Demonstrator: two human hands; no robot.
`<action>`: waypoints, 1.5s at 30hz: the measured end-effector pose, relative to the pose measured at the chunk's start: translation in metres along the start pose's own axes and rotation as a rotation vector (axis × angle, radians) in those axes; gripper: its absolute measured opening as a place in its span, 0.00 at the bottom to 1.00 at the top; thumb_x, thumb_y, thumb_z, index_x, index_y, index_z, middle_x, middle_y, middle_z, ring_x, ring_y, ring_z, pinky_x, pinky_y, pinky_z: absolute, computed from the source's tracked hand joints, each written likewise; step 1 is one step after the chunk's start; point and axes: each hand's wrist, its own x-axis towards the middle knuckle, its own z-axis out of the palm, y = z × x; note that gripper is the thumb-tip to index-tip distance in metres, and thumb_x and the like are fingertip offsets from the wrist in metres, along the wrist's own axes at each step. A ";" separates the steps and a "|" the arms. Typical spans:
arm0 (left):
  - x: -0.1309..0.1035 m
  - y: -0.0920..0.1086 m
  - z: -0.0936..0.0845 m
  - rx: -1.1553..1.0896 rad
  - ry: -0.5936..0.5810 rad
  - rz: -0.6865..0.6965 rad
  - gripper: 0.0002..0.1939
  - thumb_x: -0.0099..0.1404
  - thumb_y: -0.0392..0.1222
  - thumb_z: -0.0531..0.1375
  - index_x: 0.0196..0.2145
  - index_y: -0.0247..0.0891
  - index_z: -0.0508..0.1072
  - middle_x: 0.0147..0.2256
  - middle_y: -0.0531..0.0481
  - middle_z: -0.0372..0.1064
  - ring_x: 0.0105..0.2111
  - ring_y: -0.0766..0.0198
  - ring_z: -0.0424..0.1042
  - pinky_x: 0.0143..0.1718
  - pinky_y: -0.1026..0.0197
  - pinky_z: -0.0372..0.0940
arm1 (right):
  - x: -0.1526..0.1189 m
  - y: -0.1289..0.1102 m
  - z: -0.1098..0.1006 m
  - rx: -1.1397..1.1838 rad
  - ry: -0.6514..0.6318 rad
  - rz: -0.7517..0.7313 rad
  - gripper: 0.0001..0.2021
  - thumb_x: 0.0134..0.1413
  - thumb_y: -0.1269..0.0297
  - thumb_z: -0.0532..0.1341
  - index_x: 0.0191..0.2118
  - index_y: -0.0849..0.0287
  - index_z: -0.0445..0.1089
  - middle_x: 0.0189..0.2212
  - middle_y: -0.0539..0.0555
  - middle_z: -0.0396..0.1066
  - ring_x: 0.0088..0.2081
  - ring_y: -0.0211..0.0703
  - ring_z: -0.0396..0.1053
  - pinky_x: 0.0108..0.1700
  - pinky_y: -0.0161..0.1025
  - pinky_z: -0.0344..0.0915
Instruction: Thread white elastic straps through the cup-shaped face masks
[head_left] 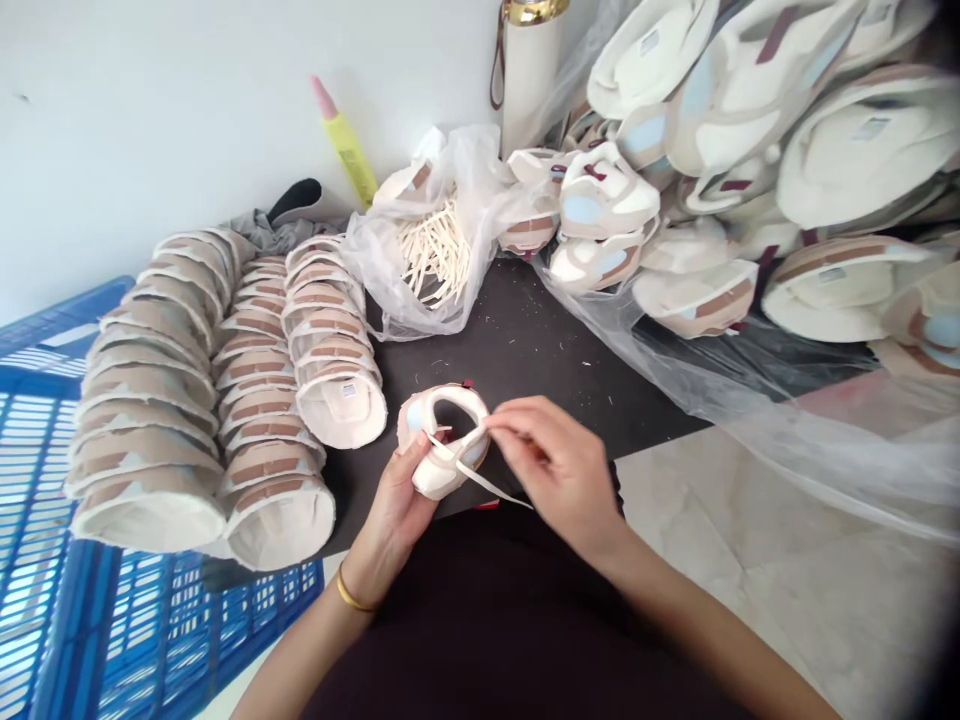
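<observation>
Low in front of me, a small cream and beige shoe upper [442, 478] with light blue patches is held in my left hand [401, 495], the thumb on its near left side. A thin cream shoelace [491, 488] crosses its front, one length trailing right beneath my other hand. Thumb and forefinger of my right hand [559, 470] are pinched together at the right edge of the shoe opening, on the shoelace; the fingertips hide exactly where it passes through.
Nested rows of shoe uppers [274, 520] line the black table [525, 320] at left, beside blue plastic crates [90, 610]. A clear bag of loose laces [435, 255] lies behind. Piled uppers [832, 150] on plastic sheeting fill the right. A yellow tube [349, 155] and white flask [531, 75] stand by the wall.
</observation>
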 end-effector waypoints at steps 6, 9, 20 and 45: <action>0.002 -0.001 0.010 0.173 0.040 0.118 0.24 0.58 0.42 0.70 0.51 0.38 0.75 0.41 0.49 0.77 0.40 0.61 0.75 0.46 0.61 0.69 | -0.008 0.016 -0.012 -0.076 -0.260 0.229 0.06 0.62 0.62 0.62 0.34 0.55 0.74 0.28 0.46 0.72 0.24 0.34 0.64 0.26 0.34 0.59; -0.002 0.000 0.014 0.217 0.004 0.135 0.25 0.57 0.41 0.71 0.52 0.38 0.74 0.46 0.47 0.76 0.44 0.60 0.74 0.47 0.61 0.68 | -0.017 0.018 0.006 -0.069 -0.205 0.240 0.05 0.62 0.62 0.61 0.36 0.55 0.73 0.32 0.48 0.72 0.26 0.35 0.66 0.29 0.34 0.61; -0.004 -0.007 0.003 0.393 -0.035 0.181 0.23 0.55 0.40 0.71 0.48 0.38 0.74 0.44 0.47 0.77 0.42 0.60 0.76 0.47 0.59 0.70 | 0.018 0.013 0.002 -0.439 -0.536 0.050 0.05 0.60 0.64 0.62 0.35 0.53 0.76 0.38 0.49 0.73 0.35 0.38 0.70 0.31 0.35 0.55; -0.004 0.000 0.001 0.260 0.018 0.190 0.23 0.56 0.38 0.69 0.51 0.38 0.75 0.47 0.44 0.77 0.45 0.56 0.75 0.48 0.58 0.67 | 0.011 0.017 0.029 -0.006 -0.323 0.407 0.12 0.60 0.55 0.59 0.37 0.58 0.75 0.28 0.50 0.76 0.27 0.39 0.69 0.30 0.34 0.61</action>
